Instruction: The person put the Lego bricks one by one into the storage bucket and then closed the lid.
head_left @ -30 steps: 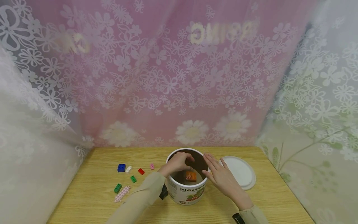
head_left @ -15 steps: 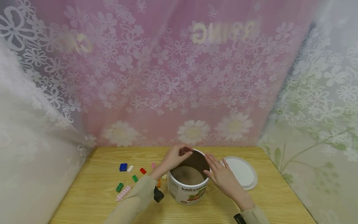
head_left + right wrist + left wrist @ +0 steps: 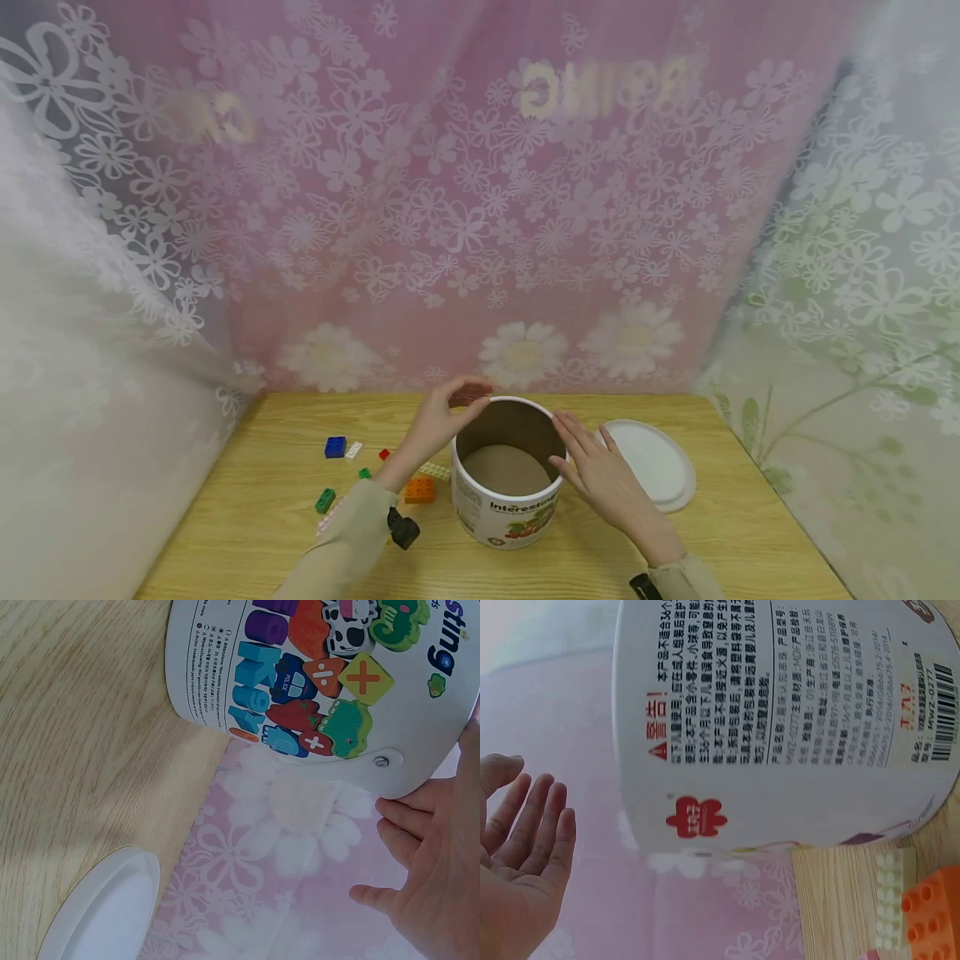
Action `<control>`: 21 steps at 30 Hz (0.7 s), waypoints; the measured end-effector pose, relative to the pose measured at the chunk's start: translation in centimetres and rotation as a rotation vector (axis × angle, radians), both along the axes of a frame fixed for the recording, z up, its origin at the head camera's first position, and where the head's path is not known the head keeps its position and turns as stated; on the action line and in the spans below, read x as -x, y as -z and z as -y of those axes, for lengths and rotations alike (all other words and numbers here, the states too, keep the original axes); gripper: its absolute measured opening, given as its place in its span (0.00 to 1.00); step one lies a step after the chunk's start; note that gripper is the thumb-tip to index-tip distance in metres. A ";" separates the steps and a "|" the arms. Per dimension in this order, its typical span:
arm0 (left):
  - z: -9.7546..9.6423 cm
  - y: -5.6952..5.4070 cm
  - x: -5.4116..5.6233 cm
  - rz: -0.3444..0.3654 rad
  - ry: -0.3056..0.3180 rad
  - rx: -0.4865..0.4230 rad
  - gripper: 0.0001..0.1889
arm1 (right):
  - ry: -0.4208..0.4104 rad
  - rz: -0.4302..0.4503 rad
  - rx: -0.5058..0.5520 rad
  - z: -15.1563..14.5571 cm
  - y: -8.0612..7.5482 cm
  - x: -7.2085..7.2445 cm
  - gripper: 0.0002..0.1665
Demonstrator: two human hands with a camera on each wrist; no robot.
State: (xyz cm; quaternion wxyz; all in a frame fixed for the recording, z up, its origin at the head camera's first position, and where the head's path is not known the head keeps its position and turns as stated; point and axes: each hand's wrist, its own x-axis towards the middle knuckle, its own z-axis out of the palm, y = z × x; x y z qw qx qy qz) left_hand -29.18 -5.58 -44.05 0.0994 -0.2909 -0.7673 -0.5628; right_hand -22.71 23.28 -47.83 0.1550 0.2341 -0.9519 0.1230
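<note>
A white printed bucket (image 3: 510, 521) stands lidless on the table, its brown inside partly visible. The near wall hides part of its floor. My left hand (image 3: 442, 421) hovers at the rim's left side, fingers loosely bent and holding nothing; the left wrist view shows that hand (image 3: 525, 859) apart from the bucket wall (image 3: 705, 735). Straight fingers of my right hand (image 3: 603, 483) rest against the right rim. In the right wrist view, the right hand (image 3: 435, 855) has its fingertips at the bucket's edge.
Left of the bucket lie an orange brick (image 3: 420, 490), a cream plate (image 3: 435, 471), a blue brick (image 3: 335, 447), a white piece (image 3: 354, 451) and a green brick (image 3: 325, 501). A white lid (image 3: 652, 467) lies to the right. My left forearm covers other pieces.
My left hand has come out of the bucket opening and moved left, past the rim. An orange brick seen inside the bucket is out of sight there now. The right hand stays put.
</note>
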 end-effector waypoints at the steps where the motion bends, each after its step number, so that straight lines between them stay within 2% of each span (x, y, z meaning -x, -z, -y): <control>1: 0.3 0.0 -0.1 0.001 -0.004 -0.009 0.13 | 0.001 0.004 -0.001 0.0 0.0 0.0 0.40; 13: 4.2 0.5 -0.9 0.034 -0.104 -0.079 0.18 | -0.002 0.011 -0.011 -0.1 0.0 0.1 0.41; 19: 6.8 1.0 -1.3 0.035 -0.188 -0.064 0.18 | -0.003 -0.001 -0.013 -0.2 0.0 0.1 0.40; 21: 7.5 0.6 -1.9 0.034 -0.215 -0.055 0.18 | -0.005 -0.003 -0.011 -0.2 0.1 0.1 0.40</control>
